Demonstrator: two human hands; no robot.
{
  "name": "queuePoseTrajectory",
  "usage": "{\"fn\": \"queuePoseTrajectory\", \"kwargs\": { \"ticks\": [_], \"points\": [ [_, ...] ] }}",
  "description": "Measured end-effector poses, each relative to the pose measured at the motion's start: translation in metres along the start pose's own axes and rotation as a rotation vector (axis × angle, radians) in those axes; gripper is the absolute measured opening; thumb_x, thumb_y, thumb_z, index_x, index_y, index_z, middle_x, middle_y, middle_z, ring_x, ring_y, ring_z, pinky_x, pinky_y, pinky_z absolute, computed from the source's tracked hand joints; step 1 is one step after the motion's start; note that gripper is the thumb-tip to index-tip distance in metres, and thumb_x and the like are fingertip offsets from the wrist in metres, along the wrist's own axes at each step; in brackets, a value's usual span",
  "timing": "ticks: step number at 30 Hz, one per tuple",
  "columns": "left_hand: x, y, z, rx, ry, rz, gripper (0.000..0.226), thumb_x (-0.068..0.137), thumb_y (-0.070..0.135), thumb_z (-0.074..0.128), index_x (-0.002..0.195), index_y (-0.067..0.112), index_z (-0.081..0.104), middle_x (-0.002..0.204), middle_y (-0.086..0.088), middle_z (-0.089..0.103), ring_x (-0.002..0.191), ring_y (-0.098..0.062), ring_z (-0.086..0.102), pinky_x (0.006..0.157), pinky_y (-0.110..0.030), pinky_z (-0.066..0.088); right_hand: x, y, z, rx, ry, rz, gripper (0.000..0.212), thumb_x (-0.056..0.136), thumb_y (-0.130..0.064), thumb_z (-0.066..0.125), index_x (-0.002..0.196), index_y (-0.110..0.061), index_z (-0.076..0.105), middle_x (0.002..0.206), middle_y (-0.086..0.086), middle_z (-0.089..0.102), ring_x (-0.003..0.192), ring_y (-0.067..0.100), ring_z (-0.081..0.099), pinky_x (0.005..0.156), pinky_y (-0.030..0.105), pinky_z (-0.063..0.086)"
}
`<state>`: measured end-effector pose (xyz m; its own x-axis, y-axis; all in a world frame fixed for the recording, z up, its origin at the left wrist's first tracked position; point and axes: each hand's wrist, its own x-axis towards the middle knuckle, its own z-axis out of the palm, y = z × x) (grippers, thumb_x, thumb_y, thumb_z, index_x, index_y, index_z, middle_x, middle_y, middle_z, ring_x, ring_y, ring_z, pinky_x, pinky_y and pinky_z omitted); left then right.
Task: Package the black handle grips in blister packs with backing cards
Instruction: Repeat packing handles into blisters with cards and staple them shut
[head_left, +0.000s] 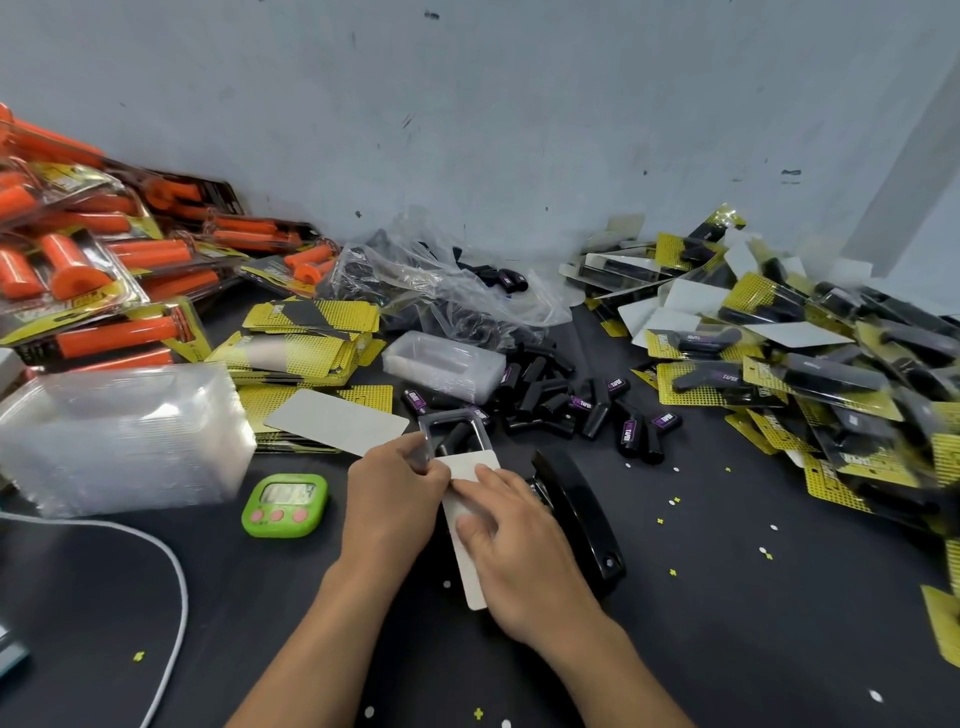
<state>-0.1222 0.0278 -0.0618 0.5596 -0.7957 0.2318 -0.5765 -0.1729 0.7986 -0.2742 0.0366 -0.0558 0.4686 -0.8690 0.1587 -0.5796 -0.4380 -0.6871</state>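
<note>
My left hand (392, 499) grips the near edge of a clear blister pack (452, 431) that holds black handle grips. A backing card (467, 519), white side up, lies half slid over the blister. My right hand (506, 540) rests on that card with its fingers laid flat along it. Loose black grips (566, 400) with purple labels lie in a heap just beyond. Yellow backing cards (306, 338) are stacked to the left, one card (337, 421) white side up. Empty clear blisters (119, 436) stand in a tall stack at far left, with a smaller stack (447, 364) behind my hands.
A black stapler (582, 519) lies right beside my right hand. A green timer (285, 504) sits to the left, near a white cable (171, 566). Finished black packs (810, 353) are piled on the right, orange-grip packs (93, 270) at back left. A crumpled plastic bag (441, 280) lies by the wall.
</note>
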Motion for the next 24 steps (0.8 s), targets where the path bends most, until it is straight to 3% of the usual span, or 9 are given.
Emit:
{"fn": "queuePoseTrajectory", "kwargs": {
  "ticks": [2,3,5,7,10,13,16,20,24],
  "points": [
    [-0.001,0.0,0.0,-0.024,-0.008,-0.018,0.023,0.081,0.021,0.071,0.093,0.039,0.066,0.062,0.01,0.066,0.07,-0.002,0.063,0.061,-0.002,0.04,0.002,0.003,0.001,0.076,0.068,0.027,0.042,0.1,-0.015,0.051,0.137,-0.03,0.064,0.156,-0.01,0.046,0.143,-0.005,0.028,0.109,-0.002,0.015],
    [-0.001,0.0,0.0,-0.037,-0.013,-0.038,0.034,0.081,0.022,0.071,0.112,0.036,0.069,0.062,0.012,0.067,0.074,0.001,0.063,0.06,-0.003,0.039,0.003,0.005,0.002,0.094,0.087,0.039,0.043,0.099,-0.012,0.052,0.136,-0.028,0.066,0.157,-0.01,0.045,0.142,-0.007,0.029,0.104,-0.006,0.013],
    [-0.001,0.001,-0.001,-0.067,-0.039,-0.055,0.062,0.082,0.022,0.071,0.142,0.033,0.057,0.064,0.019,0.068,0.077,0.008,0.062,0.058,-0.005,0.039,0.002,0.008,0.005,0.101,0.106,0.047,0.046,0.094,-0.011,0.057,0.137,-0.027,0.064,0.164,-0.013,0.033,0.142,-0.008,0.025,0.098,-0.01,0.013],
    [-0.005,0.005,-0.002,-0.109,-0.055,-0.025,0.073,0.083,0.019,0.072,0.15,0.035,0.046,0.06,0.015,0.068,0.07,0.004,0.062,0.057,-0.006,0.041,0.0,0.011,0.005,0.131,0.144,0.072,0.059,0.089,-0.013,0.065,0.144,-0.03,0.056,0.166,-0.015,0.025,0.142,-0.008,0.021,0.094,-0.012,0.015],
    [-0.01,0.007,-0.003,-0.178,0.002,0.006,0.072,0.082,0.016,0.073,0.146,0.041,0.049,0.061,0.014,0.07,0.066,0.001,0.064,0.062,-0.005,0.043,-0.003,0.013,0.002,0.313,0.193,0.14,0.079,0.082,-0.01,0.07,0.149,-0.044,0.044,0.144,-0.032,0.048,0.131,-0.015,0.044,0.094,-0.004,0.036],
    [-0.009,0.004,-0.005,-0.212,0.025,0.005,0.061,0.08,0.018,0.075,0.132,0.046,0.061,0.066,0.018,0.072,0.067,0.003,0.066,0.063,-0.006,0.044,-0.003,0.013,0.003,0.433,0.203,0.225,0.091,0.081,-0.005,0.071,0.154,-0.047,0.035,0.114,-0.046,0.05,0.106,-0.024,0.056,0.077,0.0,0.047],
    [-0.001,0.001,-0.007,-0.377,-0.06,-0.1,0.041,0.082,0.011,0.073,0.118,0.032,0.075,0.07,0.007,0.075,0.053,-0.006,0.062,0.056,-0.023,0.052,0.003,0.014,0.004,0.468,0.217,0.268,0.096,0.08,-0.006,0.071,0.159,-0.039,0.027,0.107,-0.034,0.064,0.082,-0.003,0.07,0.067,0.013,0.054],
    [0.003,0.0,-0.007,-0.658,-0.13,-0.248,0.031,0.083,0.0,0.068,0.104,0.019,0.08,0.061,-0.001,0.066,0.048,-0.012,0.05,0.047,-0.021,0.045,0.011,0.019,0.004,0.507,0.21,0.298,0.089,0.083,-0.015,0.073,0.158,-0.036,0.032,0.096,-0.009,0.074,0.069,0.008,0.07,0.069,0.025,0.059],
    [-0.001,-0.002,-0.004,-0.322,0.008,-0.098,0.03,0.076,0.015,0.076,0.101,0.031,0.08,0.073,0.02,0.075,0.059,-0.002,0.068,0.056,-0.014,0.052,0.016,0.022,0.007,0.502,0.249,0.288,0.075,0.085,-0.014,0.072,0.153,-0.032,0.044,0.077,-0.001,0.069,0.06,0.006,0.062,0.062,0.023,0.054]
  ]
}}
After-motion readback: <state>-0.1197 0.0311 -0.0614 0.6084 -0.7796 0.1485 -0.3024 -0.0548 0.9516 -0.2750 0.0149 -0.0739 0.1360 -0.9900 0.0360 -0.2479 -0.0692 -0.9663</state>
